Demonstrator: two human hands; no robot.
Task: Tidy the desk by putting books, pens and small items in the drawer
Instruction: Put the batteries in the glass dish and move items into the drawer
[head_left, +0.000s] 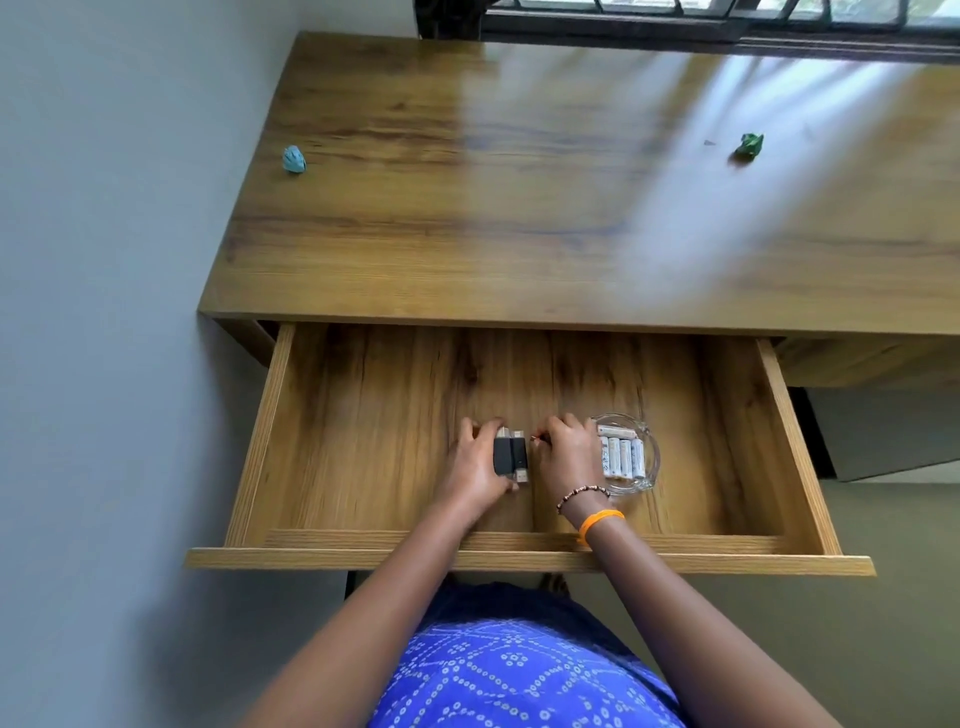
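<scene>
Lining up two small black USB sticks (510, 454) on the floor of the open wooden drawer (363, 415) looks to be the step in hand. They lie side by side, touching, near the middle of the drawer floor, with silver plugs showing at both ends. The left hand (475, 467) curls around their left side, fingers over the far end and thumb at the near end, holding them. The right hand (563, 457) sits just to their right with fingers bent; it seems to pinch something tiny and reddish at its fingertips, though what it is cannot be made out.

To do this well, I would press the pair flat and square to the drawer wall, then let go gently so neither stick skews, keeping them apart from the dish beside them.

Just right of the right hand stands a round clear glass dish (652, 457) holding several white cylindrical batteries (621, 454), four lying parallel and one across their far ends.

On the wooden desk top (519, 234) two things lie well apart: a small pale blue lump (294, 159) near the left edge and a small dark green crumpled piece (749, 147) toward the right. Both probably belong in the drawer next.
</scene>
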